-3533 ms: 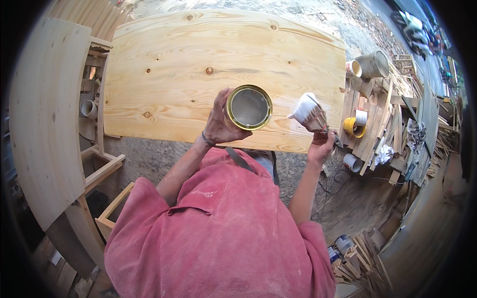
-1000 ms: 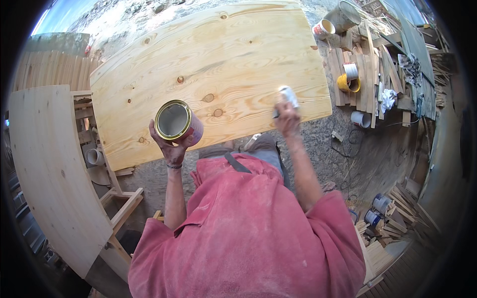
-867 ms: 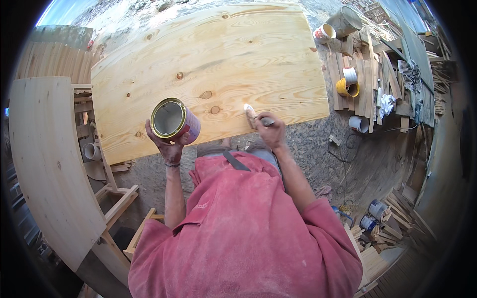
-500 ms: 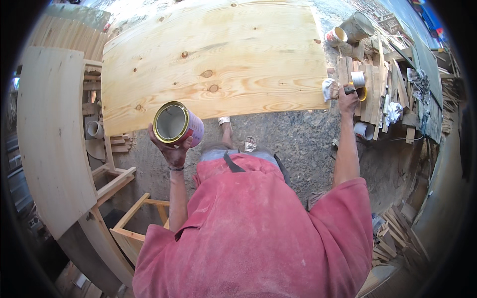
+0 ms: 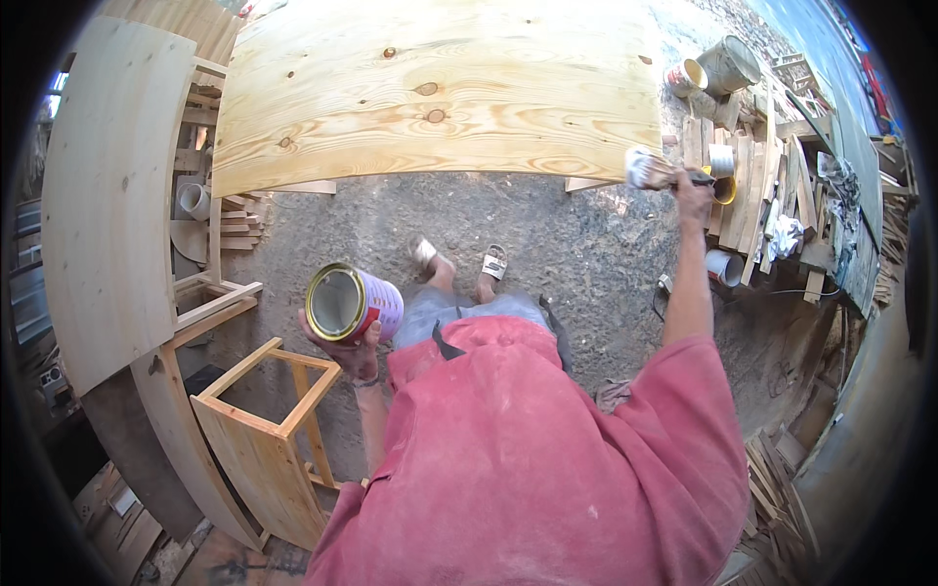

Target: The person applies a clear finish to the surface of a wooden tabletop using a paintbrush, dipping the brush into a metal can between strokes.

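Note:
My left hand, fingers wrapped around its lower side, holds an open tin can tilted toward me. The tin has a gold rim and a pale purple label; its inside looks grey, and I cannot make out any contents. Out at the right, my right hand is closed on the dark handle of a paintbrush. Its whitish bristle end is at the near right corner of a large pale pine board; whether they touch I cannot tell. The board has dark knots and a glossy-looking surface.
At the right lie stacked wood offcuts with a white container and a grey bucket. At the left stand a long wooden panel and a small wooden frame. Rough grey ground lies beneath my feet.
I have stepped back from the board, with my feet now farther from its near edge. The tin and brush remain in my hands, and the bristles have shifted slightly up beside the board's corner.

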The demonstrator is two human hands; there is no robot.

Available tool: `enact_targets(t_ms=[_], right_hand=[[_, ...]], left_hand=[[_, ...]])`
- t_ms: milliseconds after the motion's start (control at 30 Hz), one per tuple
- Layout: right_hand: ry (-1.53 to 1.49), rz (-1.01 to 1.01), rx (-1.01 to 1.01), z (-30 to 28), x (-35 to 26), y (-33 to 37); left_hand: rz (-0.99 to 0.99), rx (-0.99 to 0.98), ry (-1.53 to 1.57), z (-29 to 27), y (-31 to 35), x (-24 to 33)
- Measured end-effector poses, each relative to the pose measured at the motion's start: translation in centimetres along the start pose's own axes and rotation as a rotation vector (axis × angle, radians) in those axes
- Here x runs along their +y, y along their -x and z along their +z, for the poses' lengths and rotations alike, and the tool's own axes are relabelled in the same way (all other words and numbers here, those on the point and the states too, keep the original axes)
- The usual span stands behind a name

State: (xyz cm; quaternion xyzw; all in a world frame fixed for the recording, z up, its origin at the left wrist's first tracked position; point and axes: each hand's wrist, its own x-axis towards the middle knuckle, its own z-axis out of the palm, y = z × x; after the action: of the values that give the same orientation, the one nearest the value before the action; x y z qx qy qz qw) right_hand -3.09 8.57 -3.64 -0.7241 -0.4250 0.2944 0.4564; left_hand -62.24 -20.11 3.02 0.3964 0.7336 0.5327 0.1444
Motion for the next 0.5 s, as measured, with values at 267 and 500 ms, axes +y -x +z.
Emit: enact_targets(t_ms=[267, 500], right_hand=[[0.032, 0.015, 0.526, 0.9, -4.1, -3.6], [0.015, 0.329, 0.500, 1.3, 2.7, -1.6]], left_hand=[[-0.026, 0.145, -0.031, -6.7, 3.5, -1.0], [-0.001, 0.172, -0.095, -13.3, 6.1, -4.7]])
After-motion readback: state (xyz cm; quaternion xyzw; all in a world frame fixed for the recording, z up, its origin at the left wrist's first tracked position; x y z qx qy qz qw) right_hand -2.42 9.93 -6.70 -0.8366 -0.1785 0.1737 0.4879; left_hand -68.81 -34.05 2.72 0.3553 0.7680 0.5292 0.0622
